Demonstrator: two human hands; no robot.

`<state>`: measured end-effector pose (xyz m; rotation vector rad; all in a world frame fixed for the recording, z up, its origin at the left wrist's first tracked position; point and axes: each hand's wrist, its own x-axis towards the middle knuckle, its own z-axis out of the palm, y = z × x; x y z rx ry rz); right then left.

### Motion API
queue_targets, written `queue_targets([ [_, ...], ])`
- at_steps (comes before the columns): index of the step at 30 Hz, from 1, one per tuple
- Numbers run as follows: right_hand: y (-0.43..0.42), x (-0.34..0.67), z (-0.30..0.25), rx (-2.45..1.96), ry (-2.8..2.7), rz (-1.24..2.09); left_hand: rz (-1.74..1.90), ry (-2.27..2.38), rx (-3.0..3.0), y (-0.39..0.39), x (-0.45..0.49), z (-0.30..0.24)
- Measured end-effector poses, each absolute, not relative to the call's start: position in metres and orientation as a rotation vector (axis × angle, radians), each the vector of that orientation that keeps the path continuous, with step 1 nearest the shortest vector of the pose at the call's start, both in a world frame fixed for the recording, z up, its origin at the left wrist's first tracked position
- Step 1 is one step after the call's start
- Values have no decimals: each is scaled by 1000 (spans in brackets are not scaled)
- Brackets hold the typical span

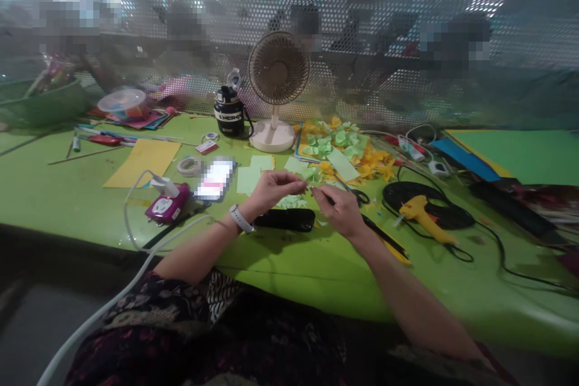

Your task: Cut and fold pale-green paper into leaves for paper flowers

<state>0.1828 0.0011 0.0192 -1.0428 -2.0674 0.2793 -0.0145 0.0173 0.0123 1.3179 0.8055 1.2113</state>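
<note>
My left hand (277, 189) and my right hand (340, 210) meet above the table, fingertips almost touching. Both are closed in a pinch; what sits between the fingertips is too small to make out. Just beyond them lie pale green paper pieces (296, 164) and a heap of light green paper shapes (332, 140) with yellow-orange paper shapes (377, 163) beside it. Below my fingers are small green paper cuttings (292, 201) and a long black object (284, 220), perhaps a stapler. Black-handled scissors (360, 196) lie close behind my right hand.
On the right, a yellow glue gun (423, 217) rests on a black plate (456, 217), its cable trailing. A yellow-and-black cutter (389, 244) lies near my right wrist. Left are a phone (216, 178), a purple power socket (167, 204) and cables. A fan (272, 136) and black bottle (230, 113) stand behind.
</note>
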Motion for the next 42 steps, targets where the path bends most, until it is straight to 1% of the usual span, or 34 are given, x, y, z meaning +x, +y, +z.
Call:
queue_targets([
  [7,1,183,23,-985,-2083,347,1232,785,1322,13,-12,16],
  [21,-2,183,28,-1008,-2071,638,1222,712,1209,14,-10,11],
  [33,-2,183,27,-1012,-2013,803,1244,641,1177,11,-7,9],
  [35,-2,181,24,-1023,-2011,772,1287,645,1160,10,-6,9],
  [40,-4,175,14,-998,-1945,446,1425,718,1053,9,-3,10],
  [42,-5,173,13,-982,-1939,367,1458,722,1023,9,-2,10],
])
